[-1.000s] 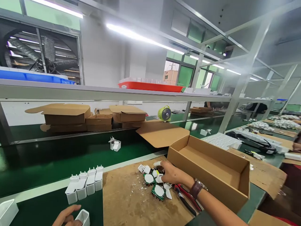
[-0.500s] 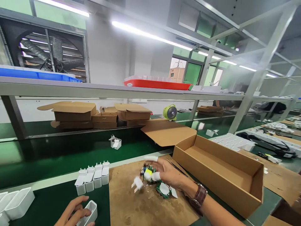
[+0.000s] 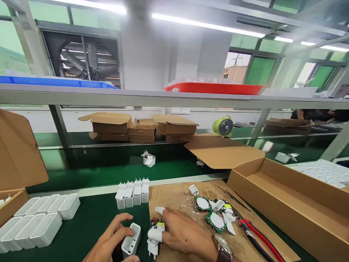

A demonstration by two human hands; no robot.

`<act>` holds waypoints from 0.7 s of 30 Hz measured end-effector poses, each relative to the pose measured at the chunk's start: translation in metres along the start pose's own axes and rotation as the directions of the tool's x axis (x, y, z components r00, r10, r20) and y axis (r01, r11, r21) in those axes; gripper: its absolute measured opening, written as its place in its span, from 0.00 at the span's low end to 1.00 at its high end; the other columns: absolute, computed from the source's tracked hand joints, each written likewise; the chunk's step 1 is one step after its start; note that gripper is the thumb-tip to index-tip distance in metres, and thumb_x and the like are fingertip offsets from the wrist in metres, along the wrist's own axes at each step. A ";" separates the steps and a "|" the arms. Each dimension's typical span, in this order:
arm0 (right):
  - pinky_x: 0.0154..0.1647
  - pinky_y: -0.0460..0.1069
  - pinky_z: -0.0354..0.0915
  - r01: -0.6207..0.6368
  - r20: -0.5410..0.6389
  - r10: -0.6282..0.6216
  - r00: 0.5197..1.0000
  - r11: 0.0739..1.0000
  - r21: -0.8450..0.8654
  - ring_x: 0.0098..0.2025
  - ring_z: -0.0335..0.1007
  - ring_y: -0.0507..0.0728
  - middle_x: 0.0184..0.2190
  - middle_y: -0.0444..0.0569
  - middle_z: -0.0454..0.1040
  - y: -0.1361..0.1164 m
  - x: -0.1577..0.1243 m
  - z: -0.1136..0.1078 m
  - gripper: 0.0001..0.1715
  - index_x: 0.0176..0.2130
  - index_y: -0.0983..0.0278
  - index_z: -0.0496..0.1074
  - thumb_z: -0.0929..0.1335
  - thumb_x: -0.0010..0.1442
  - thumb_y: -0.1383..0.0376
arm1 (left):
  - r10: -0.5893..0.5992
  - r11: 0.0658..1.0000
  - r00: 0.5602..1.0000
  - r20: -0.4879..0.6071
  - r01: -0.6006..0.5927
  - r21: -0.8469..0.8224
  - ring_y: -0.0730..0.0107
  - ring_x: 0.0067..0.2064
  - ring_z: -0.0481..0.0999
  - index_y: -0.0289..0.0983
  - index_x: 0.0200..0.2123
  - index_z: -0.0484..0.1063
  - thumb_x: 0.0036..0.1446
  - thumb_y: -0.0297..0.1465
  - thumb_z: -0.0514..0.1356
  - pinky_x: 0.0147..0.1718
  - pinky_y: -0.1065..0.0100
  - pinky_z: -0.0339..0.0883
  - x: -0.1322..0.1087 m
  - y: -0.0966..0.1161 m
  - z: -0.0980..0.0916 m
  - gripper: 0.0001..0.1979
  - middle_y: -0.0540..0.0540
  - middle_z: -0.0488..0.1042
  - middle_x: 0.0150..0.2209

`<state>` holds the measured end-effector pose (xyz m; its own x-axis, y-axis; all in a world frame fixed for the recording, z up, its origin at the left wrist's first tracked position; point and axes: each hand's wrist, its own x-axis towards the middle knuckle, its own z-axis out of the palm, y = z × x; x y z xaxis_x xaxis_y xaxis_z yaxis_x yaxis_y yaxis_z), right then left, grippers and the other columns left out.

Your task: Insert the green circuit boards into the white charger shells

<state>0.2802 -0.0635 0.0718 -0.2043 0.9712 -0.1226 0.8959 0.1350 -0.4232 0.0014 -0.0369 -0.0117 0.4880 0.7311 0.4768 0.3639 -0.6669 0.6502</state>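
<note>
My left hand (image 3: 111, 240) is at the bottom, its fingers curled around a small white open-topped case (image 3: 131, 240). Just right of it, my right hand (image 3: 180, 227), with white covers on fingertips, pinches a small circuit assembly (image 3: 158, 222) with a white plug piece (image 3: 152, 247) hanging below. More green boards with white discs (image 3: 216, 221) lie on the brown sheet (image 3: 174, 193). A row of white cases with plug pins (image 3: 132, 193) stands beyond my left hand.
Red-handled pliers (image 3: 259, 236) and tweezers (image 3: 236, 198) lie at right, beside an open cardboard box (image 3: 289, 203). Several empty white cases (image 3: 45, 227) sit at left near another carton (image 3: 16, 203). A small green fan (image 3: 223, 126) stands behind, below a shelf (image 3: 136, 96).
The view has turned right. My right hand has moved from the boards toward the left hand, carrying a circuit assembly with its plug piece. My left hand stays at the white case.
</note>
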 end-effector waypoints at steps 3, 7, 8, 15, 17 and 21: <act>0.44 0.51 0.67 0.095 -0.006 -0.094 0.996 0.989 0.113 0.44 0.76 0.62 0.45 0.52 0.80 -0.007 0.007 0.008 0.15 0.47 0.62 0.72 0.69 0.59 0.65 | -0.021 1.000 0.999 0.040 0.021 0.013 0.65 0.38 0.83 0.44 0.42 0.78 0.62 0.40 0.71 0.39 0.68 0.80 0.001 -0.001 -0.003 0.10 0.43 0.77 0.58; 0.42 0.52 0.66 0.028 0.005 -0.029 1.000 0.995 0.091 0.42 0.73 0.62 0.42 0.52 0.79 -0.011 0.014 0.008 0.17 0.42 0.62 0.71 0.74 0.56 0.58 | -0.036 0.996 0.999 0.016 0.035 0.081 0.66 0.37 0.82 0.43 0.42 0.74 0.62 0.37 0.71 0.36 0.70 0.78 0.006 -0.003 -0.009 0.10 0.44 0.76 0.53; 0.40 0.52 0.65 -0.006 0.026 0.004 1.000 0.997 0.075 0.40 0.73 0.61 0.41 0.51 0.79 -0.012 0.014 0.008 0.18 0.41 0.62 0.71 0.75 0.54 0.56 | -0.040 0.995 0.999 0.006 0.040 0.089 0.66 0.38 0.81 0.43 0.44 0.74 0.61 0.36 0.72 0.37 0.70 0.78 0.007 -0.004 -0.010 0.12 0.44 0.76 0.52; 0.36 0.49 0.69 -0.147 0.172 0.083 0.982 0.906 0.397 0.36 0.80 0.60 0.35 0.44 0.84 -0.004 0.002 0.028 0.57 0.71 0.60 0.57 0.79 0.50 0.60 | -0.086 0.996 0.996 0.001 0.086 0.035 0.61 0.45 0.83 0.47 0.56 0.75 0.60 0.37 0.72 0.39 0.70 0.80 0.009 -0.004 -0.009 0.21 0.45 0.76 0.53; 0.35 0.48 0.70 -0.113 0.142 0.063 0.988 0.917 0.383 0.35 0.80 0.59 0.35 0.44 0.84 -0.002 -0.002 0.034 0.54 0.71 0.59 0.60 0.78 0.50 0.64 | -0.097 0.995 0.995 -0.004 0.097 0.028 0.60 0.48 0.84 0.47 0.56 0.75 0.60 0.38 0.73 0.42 0.69 0.80 0.009 -0.005 -0.009 0.22 0.45 0.76 0.53; 0.40 0.48 0.75 0.038 0.018 -0.044 0.999 0.959 0.282 0.40 0.81 0.58 0.49 0.50 0.81 0.002 -0.014 0.026 0.36 0.58 0.57 0.72 0.70 0.51 0.75 | -0.126 0.992 0.992 -0.021 0.126 0.016 0.58 0.52 0.83 0.48 0.59 0.75 0.59 0.41 0.74 0.48 0.68 0.80 0.007 -0.008 -0.007 0.26 0.44 0.77 0.55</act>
<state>0.2750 -0.0816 0.0491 -0.2510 0.9605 -0.1200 0.7403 0.1106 -0.6632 -0.0036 -0.0260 -0.0096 0.4217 0.8121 0.4034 0.4352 -0.5715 0.6957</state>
